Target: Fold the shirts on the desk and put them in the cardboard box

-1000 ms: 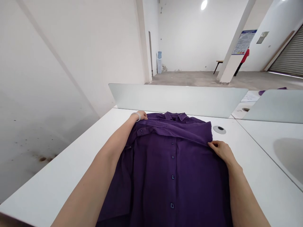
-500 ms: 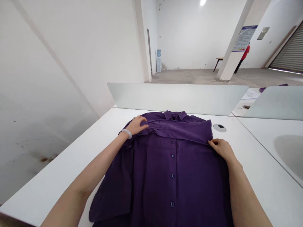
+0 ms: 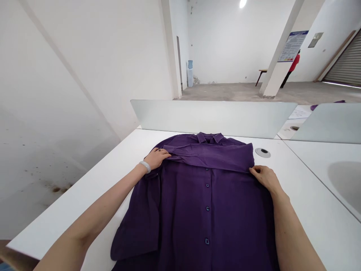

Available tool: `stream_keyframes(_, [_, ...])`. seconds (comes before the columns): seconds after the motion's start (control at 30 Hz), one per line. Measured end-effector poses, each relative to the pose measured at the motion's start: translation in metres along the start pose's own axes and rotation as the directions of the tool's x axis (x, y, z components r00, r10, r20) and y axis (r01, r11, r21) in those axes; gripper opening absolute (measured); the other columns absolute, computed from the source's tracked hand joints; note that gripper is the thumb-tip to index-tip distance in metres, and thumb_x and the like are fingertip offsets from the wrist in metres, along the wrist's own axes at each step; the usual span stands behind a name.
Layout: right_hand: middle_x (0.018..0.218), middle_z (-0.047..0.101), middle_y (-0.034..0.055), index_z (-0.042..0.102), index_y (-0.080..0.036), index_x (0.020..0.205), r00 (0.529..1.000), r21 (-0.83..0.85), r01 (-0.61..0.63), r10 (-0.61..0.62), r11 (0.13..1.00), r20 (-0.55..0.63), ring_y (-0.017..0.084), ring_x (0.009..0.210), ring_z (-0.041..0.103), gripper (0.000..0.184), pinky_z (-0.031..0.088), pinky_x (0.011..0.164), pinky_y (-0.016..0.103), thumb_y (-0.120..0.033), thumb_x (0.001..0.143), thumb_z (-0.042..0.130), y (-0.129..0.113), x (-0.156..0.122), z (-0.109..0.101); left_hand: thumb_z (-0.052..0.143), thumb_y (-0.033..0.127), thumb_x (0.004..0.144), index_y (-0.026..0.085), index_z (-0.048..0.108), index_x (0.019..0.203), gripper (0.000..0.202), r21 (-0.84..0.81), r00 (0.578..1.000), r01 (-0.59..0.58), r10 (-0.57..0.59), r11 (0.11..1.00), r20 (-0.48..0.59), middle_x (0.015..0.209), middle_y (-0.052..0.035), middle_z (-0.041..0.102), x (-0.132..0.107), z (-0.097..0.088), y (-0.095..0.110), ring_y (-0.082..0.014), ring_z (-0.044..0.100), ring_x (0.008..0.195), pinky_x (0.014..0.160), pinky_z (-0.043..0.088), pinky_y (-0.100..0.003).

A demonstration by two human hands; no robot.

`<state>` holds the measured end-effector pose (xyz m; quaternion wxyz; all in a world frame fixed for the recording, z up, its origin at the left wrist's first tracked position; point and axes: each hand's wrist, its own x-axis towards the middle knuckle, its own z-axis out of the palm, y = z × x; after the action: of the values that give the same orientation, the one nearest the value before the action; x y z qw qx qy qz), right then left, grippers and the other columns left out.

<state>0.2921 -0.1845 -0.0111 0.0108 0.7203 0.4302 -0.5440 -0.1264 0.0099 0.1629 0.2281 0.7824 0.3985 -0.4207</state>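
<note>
A dark purple button-up shirt [image 3: 186, 203] lies front up, its collar at the far side and square buttons down the middle. One sleeve [image 3: 217, 153] is folded across the chest, cuff towards the left. At that cuff end is my left hand [image 3: 157, 158], wearing a ring and a pale bangle, its fingers closed on the fabric; the fingertips are partly hidden. My right hand [image 3: 265, 177] pinches the shirt's right edge, just below the sleeve's fold, between thumb and fingers. The other sleeve [image 3: 138, 222] hangs down along the left side.
The shirt rests on a white table [image 3: 107, 165] with a round cable grommet [image 3: 263, 152] at the right. A frosted divider [image 3: 214, 118] runs along the back edge. Beyond it are a pillar [image 3: 284, 56], a person in red [image 3: 295, 64] and a water dispenser [image 3: 190, 73].
My left hand has moved left and slightly towards me, closing on the cuff end, and the sleeve lies straighter across the chest. My right hand keeps its pinch at the same spot.
</note>
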Motion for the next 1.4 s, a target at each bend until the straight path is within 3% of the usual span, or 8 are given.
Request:
stream_keyframes(0.13, [0.074, 0.069, 0.0047, 0.068, -0.022, 0.072, 1.000, 0.003, -0.002, 0.002, 1.000, 0.001, 0.022, 0.073, 0.062, 0.033, 0.038, 0.064, 0.029, -0.046, 0.079, 0.046, 0.001, 0.000, 0.000, 0.051, 0.016, 0.071, 0.025, 0.063, 0.118, 0.049, -0.194, 0.987, 0.106, -0.080, 0.975, 0.138, 0.134, -0.0028, 0.056, 0.001, -0.007, -0.001, -0.0240, 0.046, 0.127, 0.106, 0.035, -0.038])
stream_keyframes(0.33, [0.079, 0.070, 0.0051, 0.069, -0.022, 0.076, 1.000, -0.002, -0.025, 0.025, 1.000, 0.005, 0.023, 0.077, 0.063, 0.034, 0.038, 0.065, 0.029, -0.046, 0.080, 0.046, 0.001, 0.000, 0.001, 0.036, 0.017, 0.085, 0.019, 0.068, 0.101, 0.036, -0.236, 0.898, 0.368, -0.409, 0.900, -0.160, 0.114, -0.0055, 0.066, 0.043, -0.016, 0.009, -0.0214, 0.059, 0.104, 0.098, 0.042, -0.033])
stream_keyframes(0.53, [0.079, 0.071, 0.0053, 0.069, -0.021, 0.076, 1.000, 0.022, -0.009, 0.009, 1.000, -0.003, 0.022, 0.076, 0.063, 0.033, 0.039, 0.065, 0.029, -0.046, 0.080, 0.047, 0.001, -0.001, 0.000, 0.042, 0.004, 0.077, 0.021, 0.062, 0.111, 0.043, -0.133, 0.901, 0.296, -0.323, 0.946, -0.291, 0.122, -0.0105, 0.057, 0.071, -0.005, 0.031, -0.0279, 0.049, 0.115, 0.096, 0.041, -0.043])
stream_keyframes(0.7, [0.074, 0.070, 0.0051, 0.069, -0.021, 0.074, 1.000, 0.011, -0.019, 0.019, 1.000, 0.001, 0.022, 0.073, 0.062, 0.034, 0.038, 0.063, 0.029, -0.046, 0.080, 0.047, 0.000, 0.000, 0.000, 0.042, 0.002, 0.071, 0.027, 0.061, 0.112, 0.052, -0.114, 0.965, 0.217, -0.231, 0.969, -0.126, 0.124, -0.0032, 0.060, 0.053, 0.002, 0.013, -0.0250, 0.050, 0.117, 0.102, 0.033, -0.049])
stream_keyframes(0.9, [0.075, 0.070, 0.0052, 0.069, -0.022, 0.074, 0.999, -0.009, -0.035, 0.036, 0.999, 0.003, 0.022, 0.074, 0.062, 0.033, 0.037, 0.063, 0.029, -0.046, 0.079, 0.047, 0.000, 0.001, 0.000, 0.038, 0.008, 0.074, 0.020, 0.070, 0.094, 0.039, -0.204, 0.988, 0.152, -0.149, 0.967, 0.029, 0.106, -0.0040, 0.069, 0.026, 0.007, -0.016, -0.0176, 0.062, 0.100, 0.095, 0.043, -0.028])
stream_keyframes(1.0, [0.077, 0.070, 0.0051, 0.069, -0.022, 0.075, 0.999, -0.005, -0.040, 0.040, 0.999, 0.015, 0.022, 0.076, 0.062, 0.032, 0.038, 0.064, 0.028, -0.045, 0.080, 0.048, -0.001, 0.000, -0.001, 0.039, 0.027, 0.085, 0.021, 0.069, 0.090, 0.031, -0.197, 0.948, 0.309, -0.317, 0.931, -0.009, 0.101, -0.0052, 0.070, 0.016, 0.002, -0.013, -0.0211, 0.063, 0.096, 0.090, 0.045, -0.031])
stream_keyframes(1.13, [0.081, 0.071, 0.0058, 0.069, -0.022, 0.077, 0.998, -0.011, -0.050, 0.050, 0.999, 0.022, 0.023, 0.078, 0.063, 0.032, 0.038, 0.065, 0.029, -0.044, 0.080, 0.047, -0.001, 0.000, -0.002, 0.051, 0.055, 0.080, 0.021, 0.066, 0.082, 0.037, -0.279, 0.878, 0.477, -0.463, 0.833, 0.119, 0.093, -0.0065, 0.070, 0.006, -0.001, -0.005, -0.0254, 0.065, 0.090, 0.077, 0.048, -0.032])
stream_keyframes(1.4, [0.078, 0.070, 0.0054, 0.070, -0.022, 0.075, 0.999, 0.005, -0.035, 0.035, 0.999, -0.003, 0.022, 0.074, 0.062, 0.031, 0.039, 0.063, 0.029, -0.045, 0.078, 0.049, 0.000, 0.000, -0.001, 0.057, 0.029, 0.079, 0.020, 0.061, 0.079, 0.010, -0.386, 0.850, 0.513, -0.516, 0.766, 0.106, 0.088, -0.0027, 0.069, 0.019, 0.006, -0.008, -0.0196, 0.064, 0.086, 0.076, 0.047, -0.027])
